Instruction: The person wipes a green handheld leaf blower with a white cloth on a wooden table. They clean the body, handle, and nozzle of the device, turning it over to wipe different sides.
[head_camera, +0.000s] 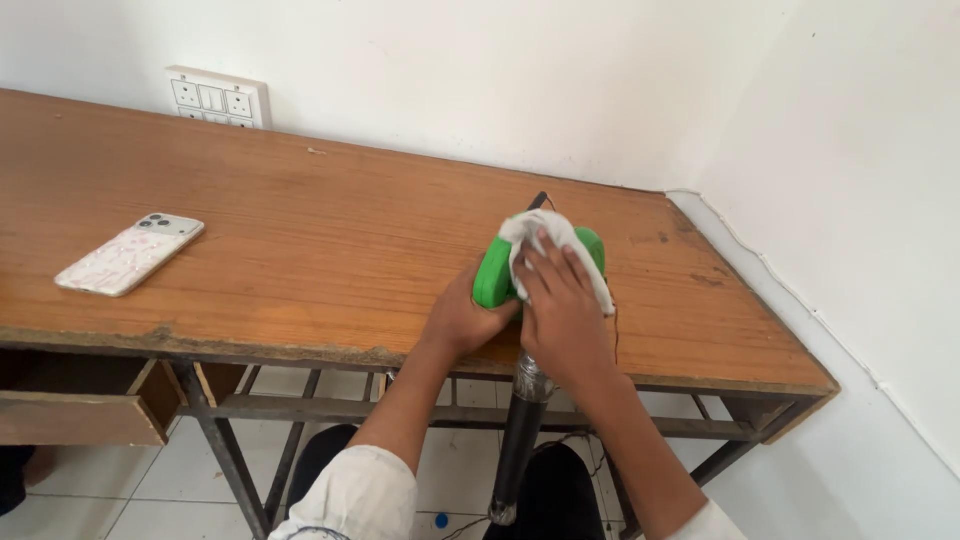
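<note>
On the wooden desk (330, 230), the green blower (492, 275) lies nozzle toward the person past the near edge, left hand (465, 318) gripping its side, right hand (560, 300) pressing a white cloth (545, 232) flat on top.

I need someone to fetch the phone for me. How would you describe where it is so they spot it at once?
Look at the long wooden desk against the white wall. The phone lies flat near the desk's left front edge, far from the hands and green tool. It is the only pale, flat rectangle, camera lenses facing up.
</note>
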